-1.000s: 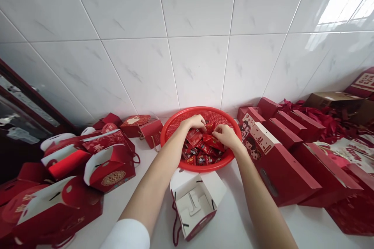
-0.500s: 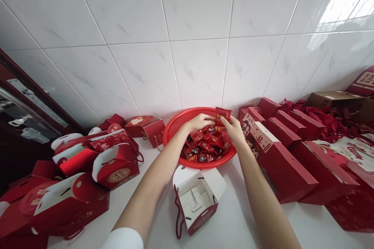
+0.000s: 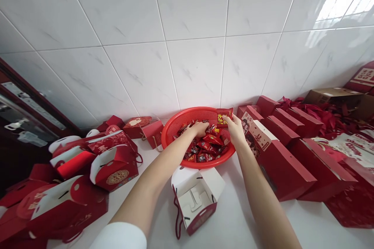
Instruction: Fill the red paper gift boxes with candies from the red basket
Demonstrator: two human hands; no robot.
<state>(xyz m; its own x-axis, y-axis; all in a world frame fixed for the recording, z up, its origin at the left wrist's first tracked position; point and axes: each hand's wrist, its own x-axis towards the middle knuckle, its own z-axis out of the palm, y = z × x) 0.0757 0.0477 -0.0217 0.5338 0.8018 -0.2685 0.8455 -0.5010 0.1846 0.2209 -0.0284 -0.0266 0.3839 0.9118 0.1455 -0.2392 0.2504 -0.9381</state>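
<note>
One red packet (image 3: 224, 113) is pinched in the right hand (image 3: 235, 128); the left hand (image 3: 199, 128) hides its grip.

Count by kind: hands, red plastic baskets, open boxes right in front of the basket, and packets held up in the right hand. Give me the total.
Hands (left hand, right hand): 2
Red perforated plastic basket: 1
Open cord-handled carton: 1
Red packet held up: 1
Total: 5
</note>
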